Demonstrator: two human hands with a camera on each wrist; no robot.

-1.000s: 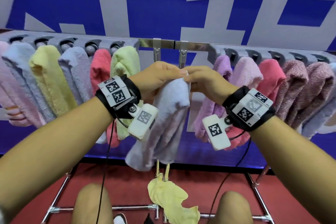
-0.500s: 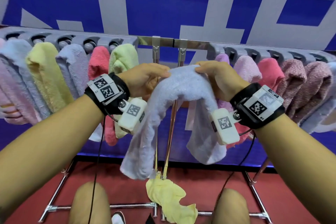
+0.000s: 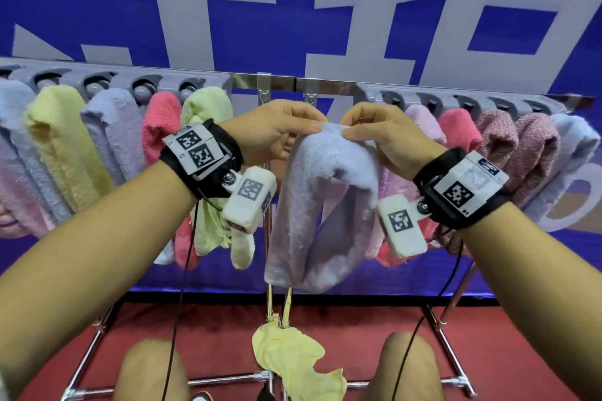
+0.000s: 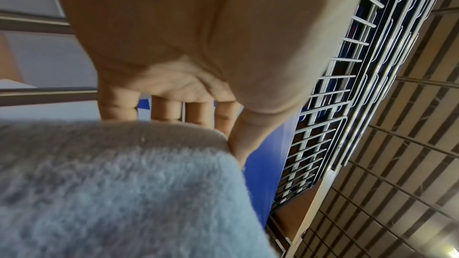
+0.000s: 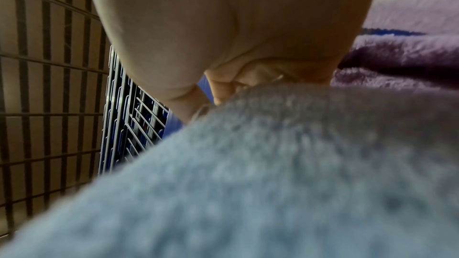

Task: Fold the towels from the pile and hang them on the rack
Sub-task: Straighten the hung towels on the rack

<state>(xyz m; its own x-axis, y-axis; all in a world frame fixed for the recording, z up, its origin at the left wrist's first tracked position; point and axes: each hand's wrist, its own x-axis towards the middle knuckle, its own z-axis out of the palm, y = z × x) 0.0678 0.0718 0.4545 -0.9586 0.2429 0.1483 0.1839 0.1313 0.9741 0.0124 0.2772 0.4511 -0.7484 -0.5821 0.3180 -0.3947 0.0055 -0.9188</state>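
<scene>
A pale lavender towel point(image 3: 312, 205) hangs folded in front of the bare middle of the rack's top rail point(image 3: 280, 83). My left hand point(image 3: 277, 133) pinches its top fold from the left and my right hand point(image 3: 378, 137) pinches it from the right, fingertips almost meeting. Both towel ends droop below my wrists. The same towel point(image 4: 119, 193) fills the lower left wrist view under my left hand's fingers point(image 4: 168, 108). It also covers the lower right wrist view as a blurred towel point(image 5: 273, 183), with my right hand point(image 5: 233, 89) above it.
Folded towels hang on both sides: a light green one point(image 3: 208, 146) just left of the gap, a pink one point(image 3: 423, 120) just right. A yellow towel point(image 3: 293, 365) lies on the rack's lower crossbar point(image 3: 228, 379). My knees point(image 3: 153, 368) are below. A blue and white banner point(image 3: 293, 10) stands behind.
My hands came back together at the top of the lavender towel after being spread apart. The towel's two halves now hang closer together.
</scene>
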